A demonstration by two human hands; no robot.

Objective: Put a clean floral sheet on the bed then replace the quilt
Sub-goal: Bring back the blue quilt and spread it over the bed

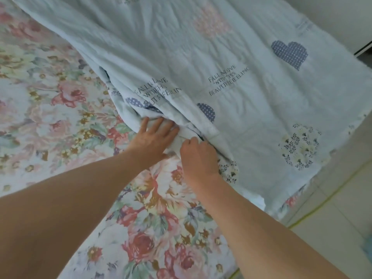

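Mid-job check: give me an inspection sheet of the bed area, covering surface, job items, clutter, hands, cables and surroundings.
Surface: bed covered by the floral sheet, spread over the visible part.
Job's things: pale blue quilt with heart patches and printed text lies over the far and right side, its near edge bunched in folds.
Clutter: nothing seen.
Grippers: left hand rests on the bunched quilt edge, fingers fairly straight; right hand has its fingers curled into the quilt folds.
Cables: nothing seen.
Surroundings: light tiled floor at right; a pale wall or cabinet at upper right.
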